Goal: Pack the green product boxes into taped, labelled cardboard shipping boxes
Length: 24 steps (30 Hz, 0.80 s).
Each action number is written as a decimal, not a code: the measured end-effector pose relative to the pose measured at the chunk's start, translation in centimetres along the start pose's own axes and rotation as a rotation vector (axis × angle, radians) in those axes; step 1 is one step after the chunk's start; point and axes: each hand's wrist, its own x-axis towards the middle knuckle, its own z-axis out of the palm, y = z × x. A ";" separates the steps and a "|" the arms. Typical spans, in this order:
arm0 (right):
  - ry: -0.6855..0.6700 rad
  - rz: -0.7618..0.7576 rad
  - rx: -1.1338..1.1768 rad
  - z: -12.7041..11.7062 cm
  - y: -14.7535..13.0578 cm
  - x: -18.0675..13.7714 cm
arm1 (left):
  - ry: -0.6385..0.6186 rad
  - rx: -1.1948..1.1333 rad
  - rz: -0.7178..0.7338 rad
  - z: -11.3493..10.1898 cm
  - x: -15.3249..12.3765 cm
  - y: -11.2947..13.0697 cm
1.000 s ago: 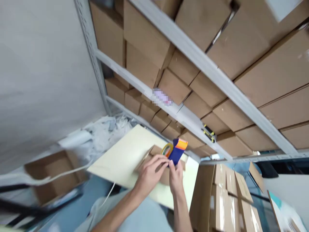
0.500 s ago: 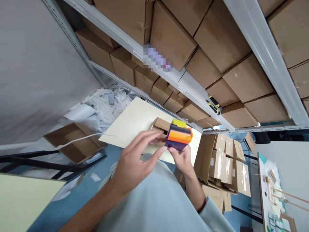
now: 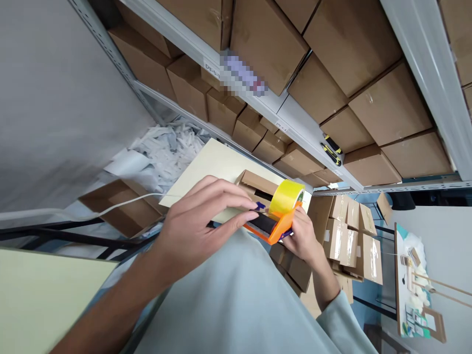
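Observation:
My right hand [image 3: 304, 233] grips an orange and purple tape dispenser [image 3: 282, 227] at its right end. A roll of yellow tape [image 3: 285, 196] sits in it, its green-marked core facing right. My left hand [image 3: 208, 216] reaches across from the left, thumb and fingertips pinched at the dispenser's front end by its black roller. Whether a tape end lies between those fingertips cannot be made out. Just behind the dispenser, an open cardboard box [image 3: 252, 179] rests on the pale tabletop [image 3: 201, 172].
Shelves packed with cardboard boxes [image 3: 346, 44] rise in front; two yellow-black cutters [image 3: 332, 150] lie on a shelf edge. Left are crumpled white paper [image 3: 167, 152], an empty carton [image 3: 121, 209] and a white cable [image 3: 125, 206]. Folded cartons [image 3: 339, 236] stand at right.
The dispenser has been turned, so the yellow roll now faces up and its black roller points left. My right hand has shifted right; my left thumb and fingers have closed at its front end.

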 end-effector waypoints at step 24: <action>-0.849 0.714 0.390 -6.5 8.3 -5.5 | 0.090 -0.355 -0.992 4.2 -5.1 -11.0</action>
